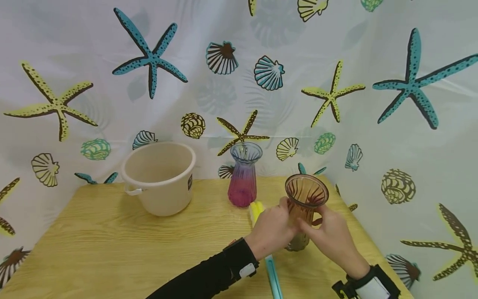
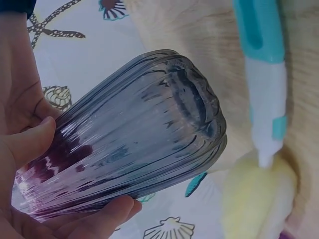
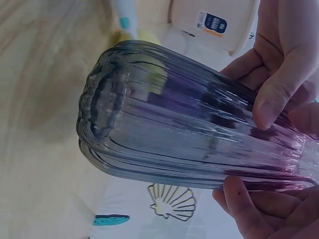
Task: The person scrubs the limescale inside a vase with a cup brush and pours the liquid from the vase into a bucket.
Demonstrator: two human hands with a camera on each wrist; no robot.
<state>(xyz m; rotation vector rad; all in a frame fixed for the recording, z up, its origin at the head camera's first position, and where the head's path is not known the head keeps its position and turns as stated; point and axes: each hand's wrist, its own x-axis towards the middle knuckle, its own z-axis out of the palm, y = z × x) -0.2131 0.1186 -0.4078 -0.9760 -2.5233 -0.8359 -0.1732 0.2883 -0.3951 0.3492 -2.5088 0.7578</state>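
Between my two hands is a ribbed glass vase (image 1: 304,192), amber-brown in the head view, with a flared rim at the top. My left hand (image 1: 274,227) grips it from the left, below the rim. From the other side my right hand (image 1: 334,237) holds it, thumb across the front. Both wrist views show the vase's grey, scalloped base (image 2: 192,99) free of fingers, the glass turning purple toward the hands. Under my left forearm lies a brush with a yellow sponge head (image 2: 259,196) and a teal and white handle (image 1: 274,277).
A second glass vase (image 1: 242,182), blue above and pink below, stands upright at the back of the wooden table (image 1: 112,249). Left of it stands a cream bucket (image 1: 168,199) with a side handle. A patterned curtain (image 1: 231,25) encloses the back and sides.
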